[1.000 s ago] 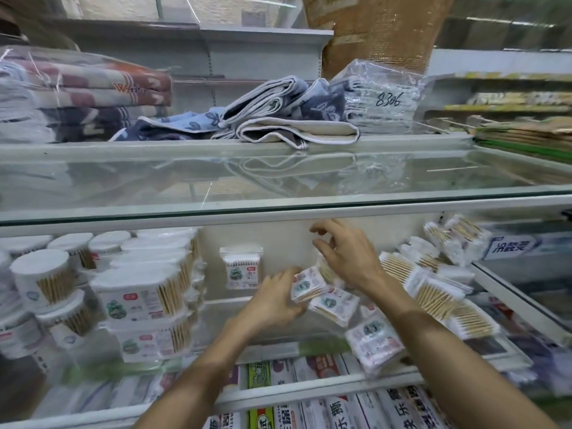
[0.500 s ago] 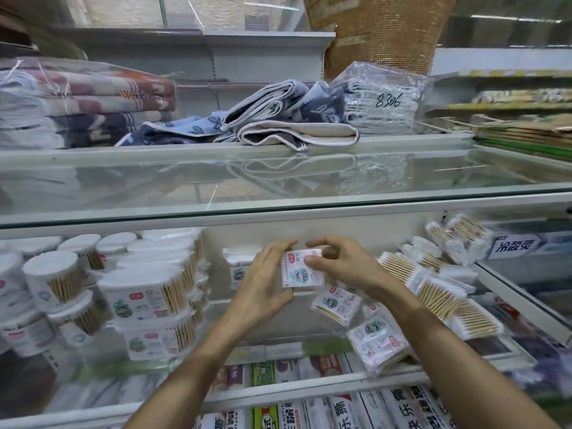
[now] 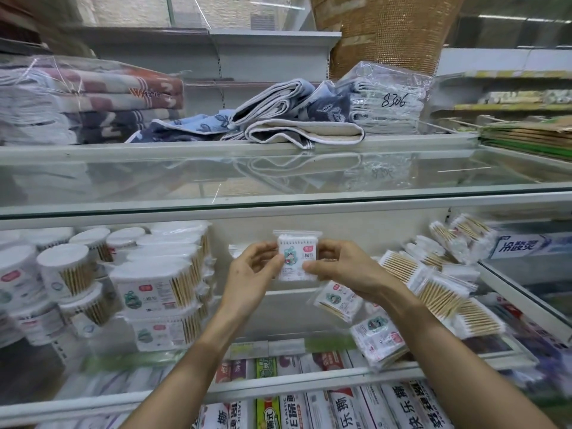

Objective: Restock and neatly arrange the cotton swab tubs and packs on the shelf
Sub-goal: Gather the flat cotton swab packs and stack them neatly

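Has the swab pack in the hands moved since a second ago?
Yes. The swab pack has risen, slightly leftward, off the loose packs toward the glass shelf edge, pinched by left hand and right hand.

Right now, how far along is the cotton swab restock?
Done: the white round and oblong cotton swab tubs stand stacked on the left. In hand: the left hand and right hand pinch a small clear labelled swab pack upright in the middle. Left: the clear packs of wooden-stick swabs on the right lie in a tilted heap, apparently unsorted.

Toothpaste boxes point(image 3: 346, 407) run off the bottom edge; leftmost tubs point(image 3: 15, 283) are blurred.
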Available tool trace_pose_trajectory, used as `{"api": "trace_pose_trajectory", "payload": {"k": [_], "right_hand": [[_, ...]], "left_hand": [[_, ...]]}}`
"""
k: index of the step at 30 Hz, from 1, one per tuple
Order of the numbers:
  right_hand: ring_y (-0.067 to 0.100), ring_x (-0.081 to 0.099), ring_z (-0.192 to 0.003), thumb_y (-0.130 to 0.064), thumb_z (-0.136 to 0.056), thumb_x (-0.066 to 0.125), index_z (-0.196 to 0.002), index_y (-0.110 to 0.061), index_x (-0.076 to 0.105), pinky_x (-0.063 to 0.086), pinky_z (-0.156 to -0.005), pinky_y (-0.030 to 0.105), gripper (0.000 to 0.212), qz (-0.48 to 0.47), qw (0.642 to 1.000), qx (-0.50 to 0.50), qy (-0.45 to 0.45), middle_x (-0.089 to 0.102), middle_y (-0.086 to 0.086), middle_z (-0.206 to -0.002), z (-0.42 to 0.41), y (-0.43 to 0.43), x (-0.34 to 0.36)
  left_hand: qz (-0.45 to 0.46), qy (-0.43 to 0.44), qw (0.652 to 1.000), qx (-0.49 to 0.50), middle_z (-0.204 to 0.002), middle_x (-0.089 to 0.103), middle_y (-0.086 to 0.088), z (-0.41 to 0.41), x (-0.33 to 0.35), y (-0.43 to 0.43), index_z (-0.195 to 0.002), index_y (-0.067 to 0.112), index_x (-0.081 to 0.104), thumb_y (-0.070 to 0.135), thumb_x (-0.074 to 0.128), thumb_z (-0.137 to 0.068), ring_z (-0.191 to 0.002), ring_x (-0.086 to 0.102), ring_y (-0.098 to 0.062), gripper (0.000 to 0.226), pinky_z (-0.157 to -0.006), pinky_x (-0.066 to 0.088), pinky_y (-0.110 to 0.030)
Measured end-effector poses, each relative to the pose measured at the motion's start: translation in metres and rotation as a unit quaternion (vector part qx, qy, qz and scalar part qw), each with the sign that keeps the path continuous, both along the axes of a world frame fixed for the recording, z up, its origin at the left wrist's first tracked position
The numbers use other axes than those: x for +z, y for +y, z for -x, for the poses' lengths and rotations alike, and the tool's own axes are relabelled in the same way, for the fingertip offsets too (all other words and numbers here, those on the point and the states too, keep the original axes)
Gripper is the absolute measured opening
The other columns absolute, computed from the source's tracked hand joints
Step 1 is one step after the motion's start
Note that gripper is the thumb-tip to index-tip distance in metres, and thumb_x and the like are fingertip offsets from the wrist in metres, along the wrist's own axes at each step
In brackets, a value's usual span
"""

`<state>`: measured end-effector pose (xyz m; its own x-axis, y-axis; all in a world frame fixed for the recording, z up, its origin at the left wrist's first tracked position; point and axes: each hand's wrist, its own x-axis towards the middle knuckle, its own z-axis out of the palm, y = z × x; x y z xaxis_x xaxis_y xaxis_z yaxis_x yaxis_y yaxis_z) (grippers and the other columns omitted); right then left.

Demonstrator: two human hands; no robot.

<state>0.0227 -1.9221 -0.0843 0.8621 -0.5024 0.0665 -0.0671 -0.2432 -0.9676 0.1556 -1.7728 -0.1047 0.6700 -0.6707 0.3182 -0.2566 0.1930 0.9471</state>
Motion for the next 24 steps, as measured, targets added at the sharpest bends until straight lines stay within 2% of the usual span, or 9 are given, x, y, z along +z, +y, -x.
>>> {"api": "trace_pose_trajectory", "payload": {"k": [2,4,7,11,12,14,16,20,24], "right_hand": [[0.016,0.072,-0.100,-0.019,-0.088,0.074,-0.116,-0.018,0.069,0.056,-0.093,0.039,0.028,0.020,1.000,-0.012,0.005,0.076,-0.004,-0.106,0.001,0.000,0.001],[0.014,0.072,-0.093,-0.022,-0.089,0.074,-0.111,-0.018,0.071,0.056,-0.087,0.036,0.022,0.026,0.999,-0.033,-0.009,0.077,-0.002,-0.102,0.001,0.000,0.002],[0.012,0.070,-0.082,-0.018,-0.090,0.073,-0.106,-0.017,0.070,0.055,-0.073,0.031,0.016,0.047,0.997,-0.059,-0.014,0.076,0.000,-0.098,-0.003,0.000,0.001],[0.014,0.073,-0.081,-0.018,-0.091,0.072,-0.102,-0.017,0.065,0.053,-0.056,0.017,0.013,0.113,0.986,-0.103,0.061,0.074,0.001,-0.097,-0.015,0.001,-0.007],[0.013,0.072,-0.081,-0.018,-0.091,0.071,-0.100,-0.016,0.064,0.054,-0.055,0.018,0.012,0.129,0.982,-0.116,0.076,0.074,0.002,-0.098,-0.020,0.000,-0.010],[0.017,0.072,-0.087,-0.019,-0.091,0.071,-0.097,-0.014,0.062,0.060,-0.065,0.025,0.012,0.169,0.970,-0.135,0.107,0.073,0.005,-0.104,-0.032,-0.002,-0.019],[0.019,0.069,-0.090,-0.021,-0.091,0.071,-0.097,-0.012,0.062,0.056,-0.068,0.025,0.014,0.212,0.955,-0.154,0.136,0.073,0.008,-0.109,-0.044,-0.004,-0.025],[0.019,0.064,-0.087,-0.024,-0.090,0.072,-0.099,-0.013,0.063,0.049,-0.069,0.027,0.016,0.242,0.941,-0.180,0.156,0.074,0.008,-0.108,-0.058,-0.009,-0.029],[0.022,0.069,-0.090,-0.025,-0.089,0.072,-0.091,-0.016,0.059,0.059,-0.075,0.034,0.016,0.228,0.939,-0.197,0.164,0.074,0.005,-0.100,-0.065,-0.010,-0.033]], "left_hand": [[-0.002,-0.013,1.000,0.005,-0.104,0.071,0.007,-0.001,-0.001,0.001,-0.113,0.020,0.066,0.016,0.070,-0.090,-0.090,0.067,0.006,0.024,-0.076,0.054,-0.013],[-0.006,-0.023,1.000,0.006,-0.105,0.072,0.007,-0.001,-0.002,0.002,-0.115,0.018,0.066,0.016,0.070,-0.090,-0.090,0.066,0.006,0.025,-0.078,0.053,-0.013],[-0.015,-0.032,0.999,0.007,-0.106,0.071,0.009,-0.001,-0.007,0.001,-0.116,0.018,0.066,0.014,0.069,-0.091,-0.095,0.067,0.001,0.025,-0.082,0.054,-0.015],[-0.039,-0.046,0.996,0.066,-0.111,0.069,0.007,-0.008,-0.018,0.001,-0.115,0.019,0.067,0.010,0.064,-0.094,-0.105,0.065,-0.012,0.023,-0.090,0.055,-0.027],[-0.041,-0.037,0.996,0.073,-0.110,0.069,0.005,-0.010,-0.021,0.001,-0.114,0.018,0.067,0.008,0.062,-0.094,-0.103,0.066,-0.016,0.023,-0.088,0.055,-0.028],[-0.056,-0.030,0.995,0.075,-0.107,0.070,-0.001,-0.013,-0.025,0.002,-0.110,0.017,0.067,0.005,0.061,-0.095,-0.100,0.067,-0.022,0.021,-0.085,0.056,-0.028],[-0.081,-0.044,0.993,0.069,-0.105,0.070,-0.003,-0.016,-0.029,0.003,-0.108,0.017,0.068,0.005,0.060,-0.095,-0.100,0.067,-0.023,0.019,-0.086,0.056,-0.032],[-0.123,-0.074,0.988,0.056,-0.106,0.070,0.005,-0.020,-0.034,0.005,-0.108,0.020,0.068,0.012,0.061,-0.095,-0.100,0.066,-0.014,0.016,-0.092,0.056,-0.039],[-0.136,-0.093,0.985,0.054,-0.104,0.069,0.008,-0.023,-0.037,0.005,-0.107,0.020,0.069,0.015,0.062,-0.095,-0.098,0.065,-0.008,0.014,-0.091,0.056,-0.037]]}}
